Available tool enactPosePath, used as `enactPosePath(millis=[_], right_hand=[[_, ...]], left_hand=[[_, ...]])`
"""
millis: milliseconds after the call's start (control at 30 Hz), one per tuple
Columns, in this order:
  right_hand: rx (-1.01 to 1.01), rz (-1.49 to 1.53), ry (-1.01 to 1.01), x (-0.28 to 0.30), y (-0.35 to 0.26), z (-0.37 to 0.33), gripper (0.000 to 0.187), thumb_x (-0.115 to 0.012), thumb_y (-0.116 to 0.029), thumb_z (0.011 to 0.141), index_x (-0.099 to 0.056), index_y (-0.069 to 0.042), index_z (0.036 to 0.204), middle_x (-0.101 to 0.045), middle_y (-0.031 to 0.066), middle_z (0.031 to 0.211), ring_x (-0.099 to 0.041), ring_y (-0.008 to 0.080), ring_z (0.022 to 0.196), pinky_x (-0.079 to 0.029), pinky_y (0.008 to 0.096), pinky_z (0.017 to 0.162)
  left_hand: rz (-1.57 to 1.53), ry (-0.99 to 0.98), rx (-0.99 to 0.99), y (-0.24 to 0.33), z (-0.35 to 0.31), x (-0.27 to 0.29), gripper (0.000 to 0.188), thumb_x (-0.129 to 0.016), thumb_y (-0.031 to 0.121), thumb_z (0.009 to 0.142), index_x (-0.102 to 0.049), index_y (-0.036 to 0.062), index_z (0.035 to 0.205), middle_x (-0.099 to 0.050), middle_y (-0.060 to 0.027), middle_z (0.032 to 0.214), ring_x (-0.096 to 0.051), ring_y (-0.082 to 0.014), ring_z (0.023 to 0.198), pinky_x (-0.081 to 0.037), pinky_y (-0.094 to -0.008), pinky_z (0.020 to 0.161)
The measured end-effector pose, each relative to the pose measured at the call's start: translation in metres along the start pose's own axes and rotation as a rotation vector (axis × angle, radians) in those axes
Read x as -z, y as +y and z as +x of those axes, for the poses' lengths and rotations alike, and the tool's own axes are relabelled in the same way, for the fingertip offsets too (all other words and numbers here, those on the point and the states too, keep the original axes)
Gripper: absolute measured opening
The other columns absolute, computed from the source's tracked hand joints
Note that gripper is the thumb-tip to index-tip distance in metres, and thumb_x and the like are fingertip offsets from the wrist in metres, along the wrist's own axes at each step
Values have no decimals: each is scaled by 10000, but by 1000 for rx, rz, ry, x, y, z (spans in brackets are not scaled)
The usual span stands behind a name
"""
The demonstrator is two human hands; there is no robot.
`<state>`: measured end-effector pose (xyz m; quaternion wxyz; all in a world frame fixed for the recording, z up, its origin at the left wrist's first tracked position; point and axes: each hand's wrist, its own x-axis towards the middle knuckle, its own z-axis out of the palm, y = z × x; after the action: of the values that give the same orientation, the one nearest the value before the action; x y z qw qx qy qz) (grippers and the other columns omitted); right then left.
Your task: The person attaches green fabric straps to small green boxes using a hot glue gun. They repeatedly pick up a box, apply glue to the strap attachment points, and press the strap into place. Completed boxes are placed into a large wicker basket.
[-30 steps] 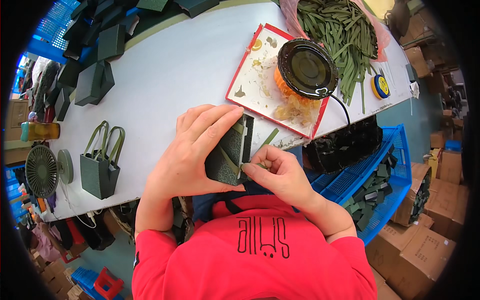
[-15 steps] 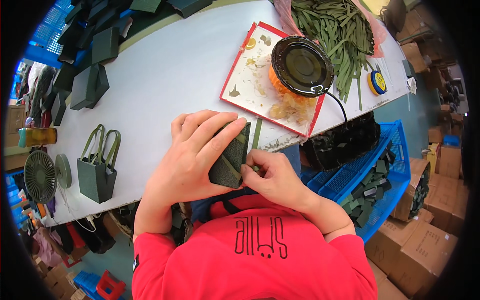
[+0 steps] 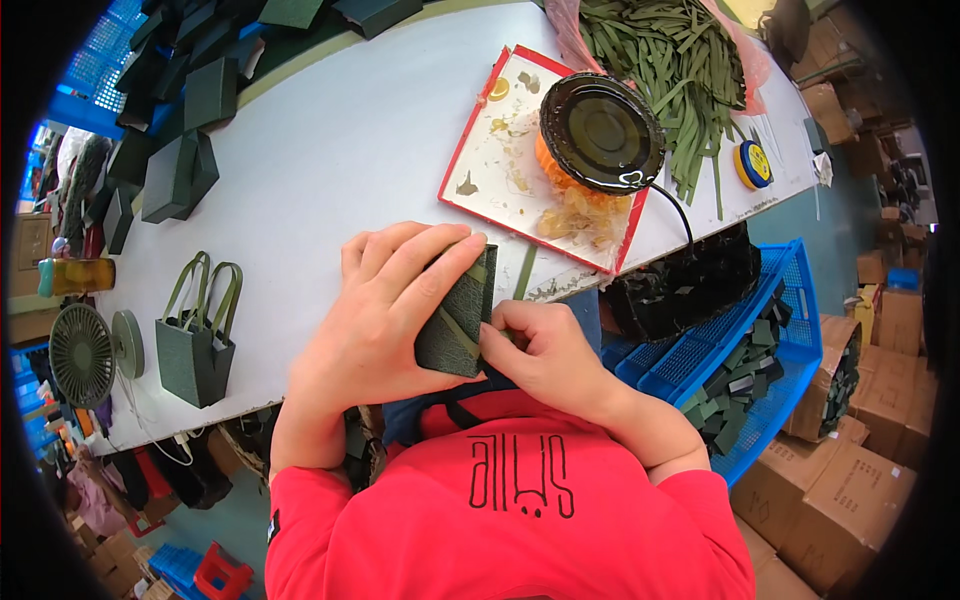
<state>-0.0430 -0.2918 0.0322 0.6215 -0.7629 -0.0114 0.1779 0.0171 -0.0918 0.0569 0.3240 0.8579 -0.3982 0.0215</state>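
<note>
My left hand is wrapped over a small dark green textured box, held tilted above the near table edge. A lighter green band runs slantwise across its face. At the box's right edge, the thumb and forefinger of my right hand are pinched together; whatever lies between them is hidden. A green ribbon strip lies on the table just beyond that hand. To the left stands a dark green bag with two ribbon handles.
A round black dish of glossy liquid sits on an orange base over a red-edged board, its cable trailing right. Green ribbons fill a pink bag behind. Dark green boxes lie far left, near a fan. Blue crates stand right.
The thumb and forefinger of my right hand have closed together at the box edge; a green bit seen between them before is now hidden. My left hand and the box have barely shifted.
</note>
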Motion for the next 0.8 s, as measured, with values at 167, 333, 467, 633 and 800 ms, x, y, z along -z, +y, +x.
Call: enactPosePath(millis=[167,333,467,633,800], right_hand=[[129,-83,151,-10,10,2,265,-631,-145,952,-618,48,772,-594,154,634,-598,149,541,-447,325,512],[-46,200,32,6,8,2,285,-597,-229,998,-672,46,991,-675,135,830,-610,141,673,-489,289,624],[162,163,208,11,16,2,278,-587,-228,1009,-677,29,1060,-688,110,963,-630,151,765,-501,272,672],[237,-8,149,5,13,5,180,-650,-159,948,-674,18,966,-663,111,895,-634,169,732,-497,280,641],[155,-84,93,-1,9,6,187,-708,-132,884,-627,26,823,-611,115,770,-600,218,630,-457,334,557]], left_hand=[[66,36,6,0,-1,-7,910,-893,268,534,-540,28,1337,-554,-124,1318,-513,-335,1201,-369,-464,1009],[11,57,36,-6,-7,-5,1000,-927,291,499,-517,1,1365,-547,-152,1334,-500,-373,1214,-388,-469,1030],[0,58,63,-10,-9,-4,1020,-933,306,498,-510,-7,1372,-543,-162,1339,-494,-384,1216,-391,-471,1036],[-7,66,50,-8,-9,-4,973,-915,309,508,-525,50,1361,-545,-110,1336,-505,-337,1212,-363,-466,1018],[28,32,-5,-4,-3,-6,963,-914,277,513,-525,-1,1349,-552,-147,1323,-508,-359,1201,-384,-469,1018]])
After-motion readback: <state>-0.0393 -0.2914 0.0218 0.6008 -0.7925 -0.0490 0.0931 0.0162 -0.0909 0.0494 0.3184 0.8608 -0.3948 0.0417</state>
